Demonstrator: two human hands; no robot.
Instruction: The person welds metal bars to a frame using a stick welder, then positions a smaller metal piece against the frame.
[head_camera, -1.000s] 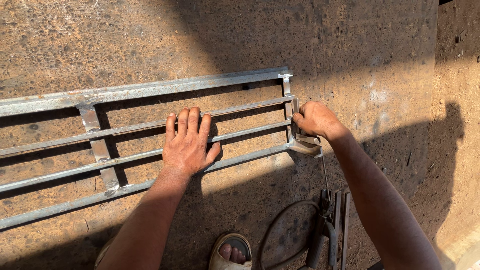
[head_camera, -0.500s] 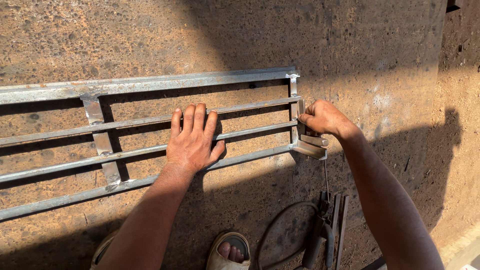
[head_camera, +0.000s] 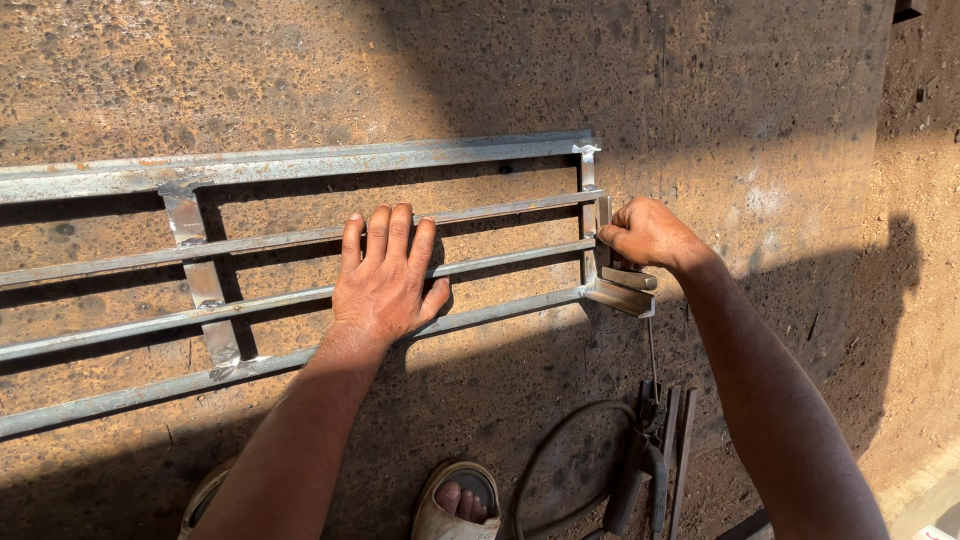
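Hands unmoved: left hand flat on left-right metal grille, right hand gripping square.

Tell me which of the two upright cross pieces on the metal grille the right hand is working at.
The right-end cross piece, at the grille's corner. The right hand grips there; the other cross piece stands far left, beyond the flat left hand.

Both forearms are seen bare, with no sleeves, gloves, watch or rings worn on the left hand or the right hand. A pale open-toed sandal is worn on one foot, toes exposed.
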